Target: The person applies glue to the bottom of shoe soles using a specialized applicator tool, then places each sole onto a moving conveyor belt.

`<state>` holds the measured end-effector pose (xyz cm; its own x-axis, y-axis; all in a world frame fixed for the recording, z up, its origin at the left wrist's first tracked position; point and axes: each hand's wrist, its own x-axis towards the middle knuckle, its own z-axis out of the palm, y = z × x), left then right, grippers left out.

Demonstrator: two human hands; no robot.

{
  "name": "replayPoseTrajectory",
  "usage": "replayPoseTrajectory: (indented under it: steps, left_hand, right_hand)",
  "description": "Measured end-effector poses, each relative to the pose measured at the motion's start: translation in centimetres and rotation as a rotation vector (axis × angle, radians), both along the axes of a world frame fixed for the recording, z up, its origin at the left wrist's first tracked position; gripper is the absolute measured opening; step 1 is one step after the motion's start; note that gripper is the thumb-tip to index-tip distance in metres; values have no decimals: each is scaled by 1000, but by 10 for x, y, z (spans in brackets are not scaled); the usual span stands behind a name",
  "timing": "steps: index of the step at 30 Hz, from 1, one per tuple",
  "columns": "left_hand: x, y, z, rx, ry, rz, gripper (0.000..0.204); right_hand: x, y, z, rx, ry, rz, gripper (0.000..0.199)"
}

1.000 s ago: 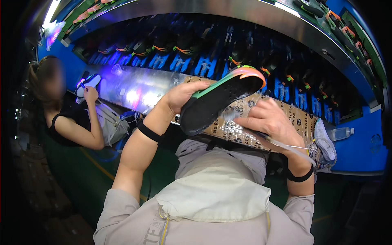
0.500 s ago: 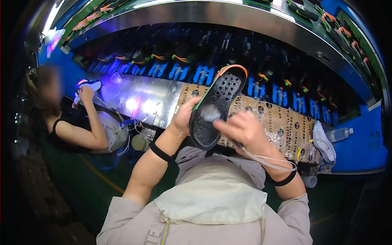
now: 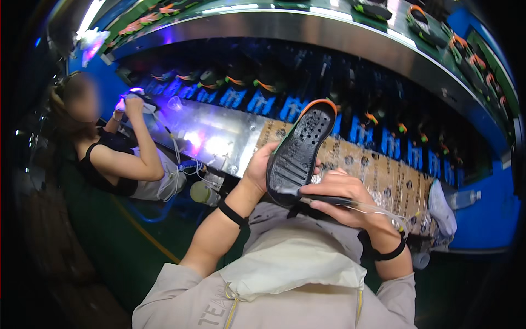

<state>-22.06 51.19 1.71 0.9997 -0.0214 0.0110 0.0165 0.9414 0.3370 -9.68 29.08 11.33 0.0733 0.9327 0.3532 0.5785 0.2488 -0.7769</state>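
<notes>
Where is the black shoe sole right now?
In the head view the black shoe sole is at centre, tread toward the camera, held upright by the left hand with the right hand at its heel, above the patterned brown sheet.

A patterned cardboard sheet (image 3: 394,178) lies on the shiny metal table (image 3: 219,137). Dark shoes (image 3: 241,82) line the conveyor behind. A seated co-worker (image 3: 109,159) works at left.

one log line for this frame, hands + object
left hand: holds black shoe sole, tread up | right hand: thin dark tool at heel | co-worker: left
</notes>
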Motion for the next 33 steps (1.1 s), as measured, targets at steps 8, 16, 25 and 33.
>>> replayPoseTrajectory:
  steps: [8, 16, 25, 33]
  left_hand:
    - [-67, 16, -77, -364, 161, 502, 81]
    - [-67, 62, 32, -20, -199, 143, 81]
    - [64, 152, 223, 73, -306, 687, 88]
    - [69, 225, 193, 1467, 133, 1772, 41]
  right_hand:
    - [38, -11, -82, 185, 144, -672, 31]
    - [61, -42, -191, 136, 87, -902, 31]
    - [63, -43, -203, 84, 94, -889, 33]
    - [58, -35, -197, 148, 45, -873, 32]
